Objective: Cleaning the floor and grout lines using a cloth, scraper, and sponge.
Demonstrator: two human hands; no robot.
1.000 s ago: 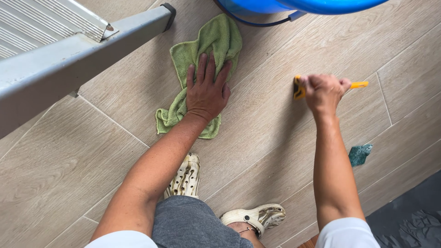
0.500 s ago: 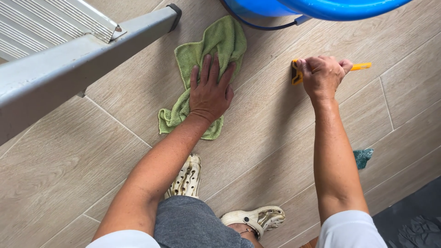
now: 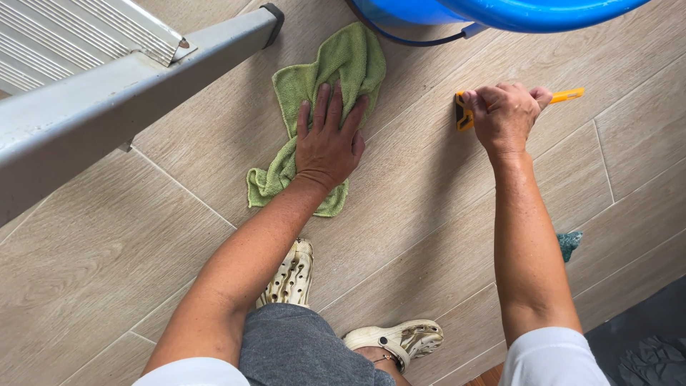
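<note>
Head view, looking down at a wood-look tile floor [image 3: 107,286]. Left hand [image 3: 329,139] lies flat, fingers spread, pressing a green microfibre cloth [image 3: 336,71] onto the tiles; nothing is clenched, the palm just pins the cloth. Right hand [image 3: 504,114] is closed around a yellow handled scraper [image 3: 464,114], blade end down on the tile near a grout line, handle tip poking out past the knuckles. Blue bucket [image 3: 500,11] stands just beyond both hands at the top edge. Aluminium stepladder [image 3: 107,107] crosses the upper left. Pale perforated clogs [image 3: 293,275] sit below the arms; a small teal scrap [image 3: 569,244] lies beside the right forearm.

Judgement: scraping goes best with the blade held shallow and flat to the tile, short strokes along the plank, light pressure so the glaze is not scored, cloth kept close for wiping loosened residue.
</note>
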